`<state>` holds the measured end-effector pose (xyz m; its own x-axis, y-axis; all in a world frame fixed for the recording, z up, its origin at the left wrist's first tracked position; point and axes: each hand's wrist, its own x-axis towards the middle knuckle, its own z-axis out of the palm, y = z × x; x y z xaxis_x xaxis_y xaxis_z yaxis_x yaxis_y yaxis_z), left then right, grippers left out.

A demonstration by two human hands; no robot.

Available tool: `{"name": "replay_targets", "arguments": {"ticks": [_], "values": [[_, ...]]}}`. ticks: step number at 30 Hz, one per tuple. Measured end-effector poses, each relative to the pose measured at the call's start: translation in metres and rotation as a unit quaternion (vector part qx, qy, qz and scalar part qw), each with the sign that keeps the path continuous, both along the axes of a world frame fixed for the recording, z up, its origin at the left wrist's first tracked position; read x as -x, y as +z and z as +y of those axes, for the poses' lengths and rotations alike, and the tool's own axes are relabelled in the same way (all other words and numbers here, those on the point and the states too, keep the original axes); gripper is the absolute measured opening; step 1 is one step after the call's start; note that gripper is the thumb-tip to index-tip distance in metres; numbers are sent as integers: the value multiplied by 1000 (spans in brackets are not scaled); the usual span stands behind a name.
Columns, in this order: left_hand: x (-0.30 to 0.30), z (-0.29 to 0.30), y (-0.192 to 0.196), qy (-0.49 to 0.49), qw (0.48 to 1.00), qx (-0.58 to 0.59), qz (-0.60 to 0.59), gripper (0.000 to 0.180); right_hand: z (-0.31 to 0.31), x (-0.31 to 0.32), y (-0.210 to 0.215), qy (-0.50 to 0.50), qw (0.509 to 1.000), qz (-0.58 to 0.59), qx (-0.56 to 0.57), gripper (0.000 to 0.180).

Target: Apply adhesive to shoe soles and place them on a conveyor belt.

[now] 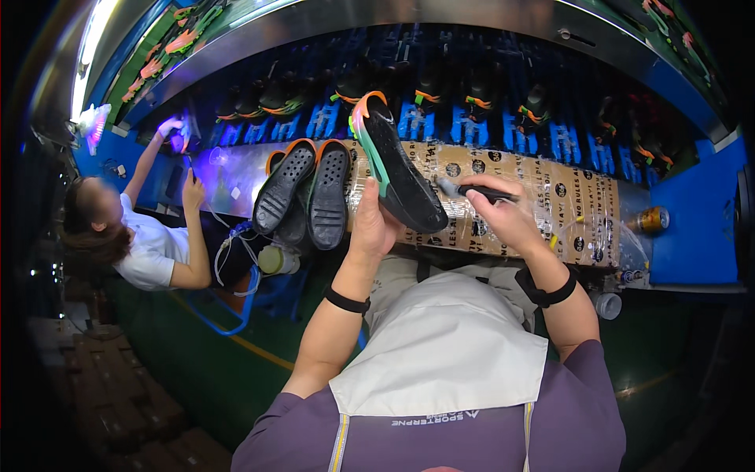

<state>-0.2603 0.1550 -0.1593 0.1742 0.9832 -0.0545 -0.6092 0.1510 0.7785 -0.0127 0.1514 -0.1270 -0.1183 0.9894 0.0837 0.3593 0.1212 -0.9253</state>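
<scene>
The left hand [376,226] has its grip clamped on a black sole [399,173] edged in orange and green, tilted above the desk [578,212]. The right hand [507,214] has its grip wrapped round a dark brush [489,193], tip beside the sole (contact unclear). At least 2 perforated soles [328,200] lie left.

From the held sole [403,173], the brush [492,193] is near three o'clock, other soles [327,193] near nine, the shoe-part row [478,103] around twelve.

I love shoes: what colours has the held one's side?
The shoe's side is mainly orange and green; head view.
</scene>
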Motion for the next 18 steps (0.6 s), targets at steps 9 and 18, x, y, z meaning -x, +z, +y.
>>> {"name": "replay_targets", "arguments": {"ticks": [9, 18], "values": [[1, 0, -4, 18, 1000, -1, 2, 65, -1, -9, -4, 46, 998, 45, 12, 24], [-7, -4, 10, -26, 998, 31, -42, 67, 10, -7, 2, 124, 982, 114, 83, 24]]}}
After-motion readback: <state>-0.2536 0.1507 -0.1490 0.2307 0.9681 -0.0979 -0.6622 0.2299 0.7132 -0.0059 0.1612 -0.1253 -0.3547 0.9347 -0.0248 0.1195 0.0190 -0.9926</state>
